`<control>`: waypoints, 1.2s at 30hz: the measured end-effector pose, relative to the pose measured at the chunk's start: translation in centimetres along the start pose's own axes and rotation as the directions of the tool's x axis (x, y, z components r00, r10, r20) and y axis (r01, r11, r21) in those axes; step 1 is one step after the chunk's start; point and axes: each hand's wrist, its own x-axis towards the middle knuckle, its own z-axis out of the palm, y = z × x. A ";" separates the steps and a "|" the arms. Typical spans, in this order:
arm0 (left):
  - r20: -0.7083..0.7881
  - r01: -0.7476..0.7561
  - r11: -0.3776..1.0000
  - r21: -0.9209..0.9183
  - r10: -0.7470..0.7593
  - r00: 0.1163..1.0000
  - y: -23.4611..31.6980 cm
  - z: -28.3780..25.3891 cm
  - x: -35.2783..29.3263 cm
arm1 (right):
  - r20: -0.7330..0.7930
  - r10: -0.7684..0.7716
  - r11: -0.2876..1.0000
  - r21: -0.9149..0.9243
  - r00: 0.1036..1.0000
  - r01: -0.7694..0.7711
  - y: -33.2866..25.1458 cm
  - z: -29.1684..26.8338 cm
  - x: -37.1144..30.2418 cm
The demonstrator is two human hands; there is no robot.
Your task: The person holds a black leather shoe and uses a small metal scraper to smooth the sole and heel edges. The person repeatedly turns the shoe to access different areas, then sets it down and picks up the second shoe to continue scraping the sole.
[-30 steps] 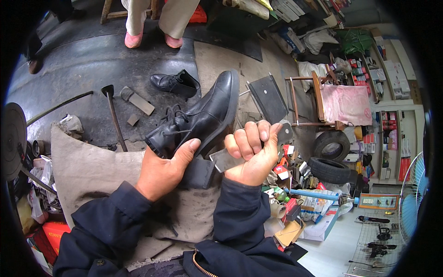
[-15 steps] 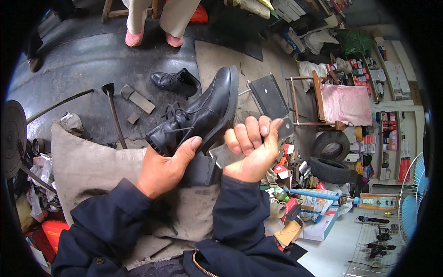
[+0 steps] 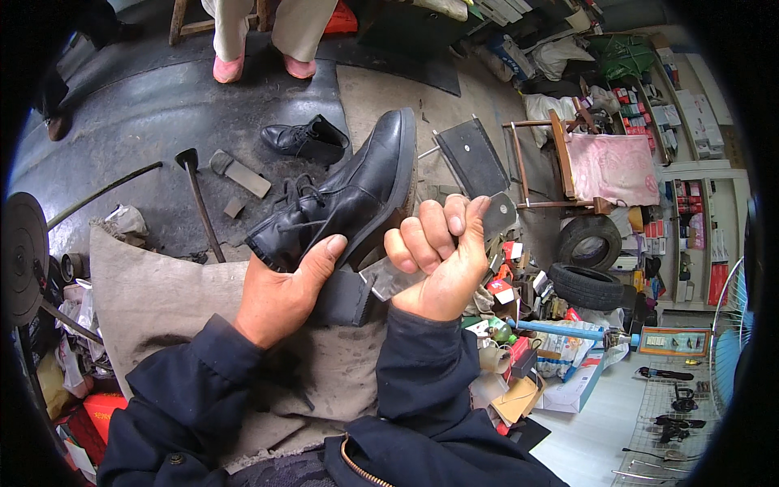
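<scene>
A black leather lace-up boot (image 3: 349, 195) lies across my lap, its toe pointing away and its sole turned to the right. Around its ankle end my left hand (image 3: 284, 296) is closed, the thumb pressed near the heel. The black heel block (image 3: 342, 299) sticks out toward me. My right hand (image 3: 438, 256) is closed on a flat metal blade (image 3: 398, 277), whose near end meets the heel block's edge. The blade's other end, with a small hole, shows beyond my fingers. A grey-brown cloth (image 3: 187, 296) covers my lap under the boot.
The matching black boot (image 3: 304, 140) lies on the floor ahead, near a hammer-like tool (image 3: 195, 195) and a flat block (image 3: 241, 174). A person in pink shoes (image 3: 228, 70) stands beyond. To the right are a pink-covered chair (image 3: 613, 166), tires (image 3: 588, 243) and boxes.
The boot has tilted slightly, showing more of its sole's arch near the heel. Both hands have shifted a little to the left, keeping their grips.
</scene>
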 end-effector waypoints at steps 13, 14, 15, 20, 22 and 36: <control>-0.014 -0.023 0.999 0.034 0.024 1.000 -0.2 -0.1 -0.1 | 0.030 0.027 0.999 0.030 0.999 -0.028 -0.2 -0.3 -0.8; -0.016 -0.021 0.999 0.026 0.022 1.000 -0.2 -0.1 -0.1 | 0.030 0.028 0.999 0.031 0.999 -0.028 -0.2 -0.3 -0.9; -0.016 -0.025 0.999 0.026 0.026 1.000 -0.2 0.0 -0.1 | 0.028 0.024 0.999 0.030 0.999 -0.025 -0.2 -0.3 -0.9; -0.006 -0.046 0.999 0.018 0.046 0.999 -0.3 -0.1 0.1 | -0.018 -0.037 0.999 0.032 0.999 0.038 0.2 0.1 -0.6; 0.002 -0.040 0.999 0.020 0.040 0.999 -0.4 -0.1 0.1 | -0.022 -0.034 0.997 0.064 0.999 0.035 0.6 0.2 -0.1; 0.013 0.023 1.000 -0.002 -0.023 1.000 -0.1 -0.1 0.0 | -0.020 0.026 0.997 0.078 0.999 -0.024 0.3 0.1 -1.1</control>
